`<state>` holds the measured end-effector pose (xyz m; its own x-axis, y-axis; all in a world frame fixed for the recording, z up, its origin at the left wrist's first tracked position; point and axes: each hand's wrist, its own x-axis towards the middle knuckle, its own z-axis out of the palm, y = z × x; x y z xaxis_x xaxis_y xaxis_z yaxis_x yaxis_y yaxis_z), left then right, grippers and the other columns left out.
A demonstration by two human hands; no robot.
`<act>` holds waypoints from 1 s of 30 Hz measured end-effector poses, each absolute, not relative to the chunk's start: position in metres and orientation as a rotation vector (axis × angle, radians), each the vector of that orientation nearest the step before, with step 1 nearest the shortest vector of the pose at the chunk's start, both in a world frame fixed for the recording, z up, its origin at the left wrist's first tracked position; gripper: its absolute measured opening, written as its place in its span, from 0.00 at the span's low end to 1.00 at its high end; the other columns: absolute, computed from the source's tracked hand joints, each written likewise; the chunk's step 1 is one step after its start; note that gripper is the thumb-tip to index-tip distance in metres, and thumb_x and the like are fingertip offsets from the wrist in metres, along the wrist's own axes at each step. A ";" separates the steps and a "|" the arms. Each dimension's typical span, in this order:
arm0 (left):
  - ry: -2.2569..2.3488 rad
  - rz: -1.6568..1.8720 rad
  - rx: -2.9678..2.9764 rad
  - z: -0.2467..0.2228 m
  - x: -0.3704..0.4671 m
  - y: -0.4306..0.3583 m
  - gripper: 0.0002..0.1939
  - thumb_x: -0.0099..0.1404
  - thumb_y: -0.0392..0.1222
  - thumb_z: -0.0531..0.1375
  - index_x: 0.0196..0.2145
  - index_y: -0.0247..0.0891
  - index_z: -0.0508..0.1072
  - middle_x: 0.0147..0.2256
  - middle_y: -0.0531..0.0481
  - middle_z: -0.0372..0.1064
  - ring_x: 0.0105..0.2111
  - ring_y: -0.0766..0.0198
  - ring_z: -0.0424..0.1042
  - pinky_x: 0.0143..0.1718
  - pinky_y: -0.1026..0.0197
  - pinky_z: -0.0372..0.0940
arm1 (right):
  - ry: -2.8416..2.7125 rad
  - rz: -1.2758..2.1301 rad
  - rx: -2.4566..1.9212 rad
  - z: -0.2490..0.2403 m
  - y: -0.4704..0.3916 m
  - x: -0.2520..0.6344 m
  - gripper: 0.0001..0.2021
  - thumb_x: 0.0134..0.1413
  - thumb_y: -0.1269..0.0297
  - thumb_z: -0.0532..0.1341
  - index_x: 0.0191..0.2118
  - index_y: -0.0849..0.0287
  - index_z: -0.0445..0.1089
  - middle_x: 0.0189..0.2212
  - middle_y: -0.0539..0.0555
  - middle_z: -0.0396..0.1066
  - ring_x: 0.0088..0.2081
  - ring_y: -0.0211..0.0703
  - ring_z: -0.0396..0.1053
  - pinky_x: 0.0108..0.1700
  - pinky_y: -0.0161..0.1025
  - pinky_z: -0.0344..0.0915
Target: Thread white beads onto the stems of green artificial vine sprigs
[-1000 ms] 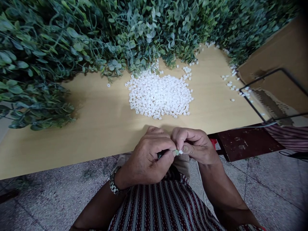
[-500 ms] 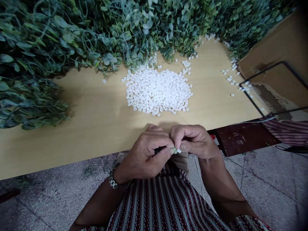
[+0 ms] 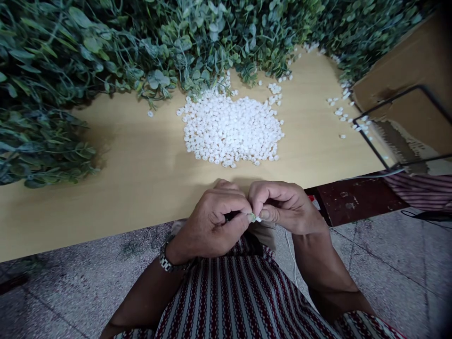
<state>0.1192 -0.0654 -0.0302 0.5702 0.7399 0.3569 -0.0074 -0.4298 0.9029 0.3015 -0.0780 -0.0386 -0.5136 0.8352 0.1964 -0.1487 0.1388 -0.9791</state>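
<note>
My left hand point(image 3: 219, 223), with a metal watch at its wrist, pinches a small green piece point(image 3: 252, 217) between thumb and forefinger. Touching it from the right, my right hand point(image 3: 287, 207) pinches a small white piece point(image 3: 258, 219) at its fingertips. Both hands meet just off the near edge of the wooden table point(image 3: 134, 188), above my lap. Beyond them lies a wide heap of small white pieces point(image 3: 233, 129). How the green and white pieces join is too small to tell.
Green artificial foliage point(image 3: 116, 47) fills the table's far side and left. At the right stand a torn cardboard piece point(image 3: 406, 66) and a black wire frame point(image 3: 372, 149). Loose white bits point(image 3: 339, 111) lie near them. A dark red surface point(image 3: 360, 200) sits below the table's right edge.
The two pinched pieces now touch closely, and both hands appear slightly further left and up. The view has shifted a little; the grips look the same.
</note>
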 end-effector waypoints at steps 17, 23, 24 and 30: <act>0.667 1.004 1.722 -0.031 0.123 -0.067 0.11 0.57 0.30 0.56 0.18 0.35 0.66 0.16 0.56 0.59 0.20 0.69 0.54 0.29 0.59 0.56 | -1.649 1.114 -0.840 -0.047 -0.094 0.291 0.03 0.58 0.71 0.56 0.34 0.59 0.65 0.27 0.50 0.62 0.29 0.37 0.60 0.32 0.36 0.58; 0.674 1.006 1.723 -0.032 0.123 -0.066 0.12 0.58 0.30 0.56 0.18 0.35 0.66 0.16 0.55 0.60 0.20 0.69 0.55 0.30 0.59 0.56 | -1.705 1.094 -0.895 -0.047 -0.094 0.293 0.03 0.59 0.70 0.55 0.34 0.58 0.64 0.26 0.49 0.62 0.28 0.37 0.60 0.30 0.36 0.58; 0.671 1.007 1.722 -0.032 0.122 -0.067 0.12 0.58 0.30 0.55 0.18 0.35 0.66 0.16 0.55 0.60 0.20 0.69 0.55 0.30 0.59 0.56 | -1.715 1.097 -0.904 -0.047 -0.094 0.293 0.03 0.59 0.69 0.55 0.34 0.58 0.64 0.26 0.49 0.62 0.28 0.37 0.60 0.30 0.36 0.58; 0.686 1.005 1.734 -0.032 0.123 -0.067 0.12 0.59 0.30 0.56 0.18 0.35 0.66 0.16 0.55 0.58 0.21 0.68 0.55 0.28 0.60 0.56 | -1.672 1.025 -0.926 -0.048 -0.097 0.289 0.03 0.59 0.70 0.55 0.34 0.58 0.63 0.27 0.49 0.62 0.28 0.37 0.60 0.30 0.36 0.58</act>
<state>0.1225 -0.0667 -0.0320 0.4987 0.8080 0.3138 -0.0023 -0.3608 0.9326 0.2890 -0.0966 -0.0478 -0.2780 0.9051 0.3217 0.1235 0.3658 -0.9225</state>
